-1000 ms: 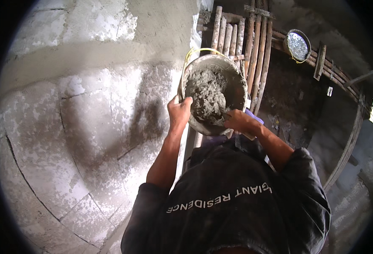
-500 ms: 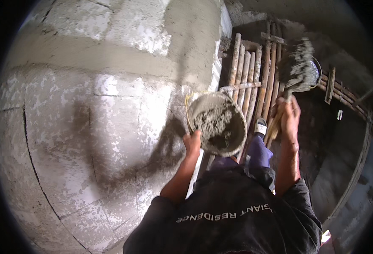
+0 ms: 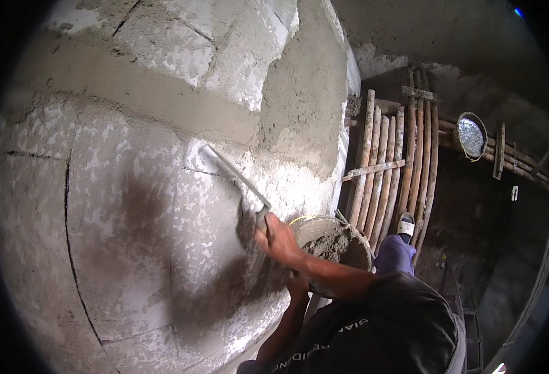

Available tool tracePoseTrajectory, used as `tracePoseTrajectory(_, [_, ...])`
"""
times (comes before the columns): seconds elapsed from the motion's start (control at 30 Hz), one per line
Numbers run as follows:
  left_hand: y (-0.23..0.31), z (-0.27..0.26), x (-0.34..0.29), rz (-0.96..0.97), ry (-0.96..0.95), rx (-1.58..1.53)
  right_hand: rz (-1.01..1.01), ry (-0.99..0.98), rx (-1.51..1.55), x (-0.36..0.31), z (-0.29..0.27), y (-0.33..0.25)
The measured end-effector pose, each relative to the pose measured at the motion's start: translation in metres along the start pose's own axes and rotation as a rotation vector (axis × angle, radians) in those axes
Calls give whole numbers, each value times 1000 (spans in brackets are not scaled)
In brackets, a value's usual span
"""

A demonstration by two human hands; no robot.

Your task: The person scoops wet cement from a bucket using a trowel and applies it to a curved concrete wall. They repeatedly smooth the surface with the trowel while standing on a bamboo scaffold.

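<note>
My right arm reaches across to the left, over my left arm. In my right hand [image 3: 279, 240] is a trowel [image 3: 238, 177], seen nearly edge-on with its blade up against the patchy grey wall [image 3: 125, 206]. Below that forearm, my left hand [image 3: 297, 287] grips the rim of a round bucket [image 3: 365, 244] close to the wall. Wet grey mortar [image 3: 332, 244] lies in the bucket, partly hidden by my right forearm. Whether mortar sits behind the blade cannot be made out.
Round wooden poles [image 3: 383, 177] tied with crosspieces form a platform, where my sandalled foot [image 3: 405, 225] stands. Another bucket [image 3: 471, 137], holding something shiny, sits at the far right on more poles. Beside the platform is a dark drop. A darker plaster band [image 3: 143, 93] crosses the wall.
My right hand swung the mortar-loaded trowel from the right side over to the wall on the left. My left hand and the bucket appear lower in the view, which has shifted.
</note>
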State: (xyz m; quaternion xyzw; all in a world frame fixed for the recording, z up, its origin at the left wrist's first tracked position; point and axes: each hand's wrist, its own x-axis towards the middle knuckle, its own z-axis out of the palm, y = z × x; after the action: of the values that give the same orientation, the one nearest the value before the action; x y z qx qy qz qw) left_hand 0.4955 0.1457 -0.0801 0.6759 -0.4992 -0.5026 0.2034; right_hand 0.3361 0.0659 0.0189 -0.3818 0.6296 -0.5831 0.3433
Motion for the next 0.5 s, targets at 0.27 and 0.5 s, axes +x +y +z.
tracePoseTrajectory(0.27, [-19, -10, 3, -97, 25, 82, 251, 438, 625, 67, -21, 108])
tracePoseTrajectory(0.5, [-15, 0, 6, -56, -26, 18, 534, 5, 707, 59, -11, 4])
